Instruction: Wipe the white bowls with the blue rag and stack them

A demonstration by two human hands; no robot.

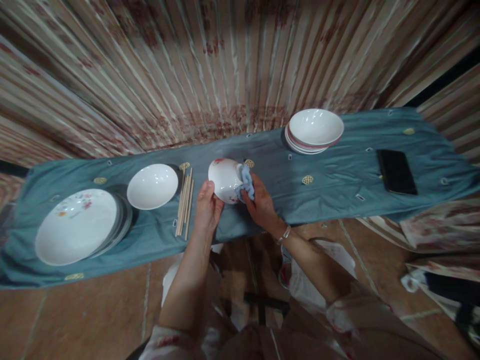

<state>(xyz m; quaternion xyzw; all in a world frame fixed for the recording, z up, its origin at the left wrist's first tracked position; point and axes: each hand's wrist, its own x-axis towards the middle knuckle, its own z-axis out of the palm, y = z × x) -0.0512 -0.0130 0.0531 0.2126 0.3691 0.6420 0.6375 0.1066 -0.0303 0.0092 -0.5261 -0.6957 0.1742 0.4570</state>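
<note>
A white bowl (225,181) with red flower decoration is held tilted on its side over the middle of the table. My left hand (208,204) grips its left edge, the thumb on the near side. My right hand (260,202) is closed on a light blue cloth (246,183) and presses it against the bowl's right side. Part of the cloth is hidden by my right fingers. Just left of my left hand lie several wooden chopsticks (184,204), side by side.
A single white bowl (152,186) stands left of the chopsticks, and a stack of large floral plates or bowls (77,227) at the far left. Stacked bowls (316,127) stand at the back right. A black phone (397,172) lies on the teal tablecloth (337,192). A pleated curtain (225,75) hangs behind.
</note>
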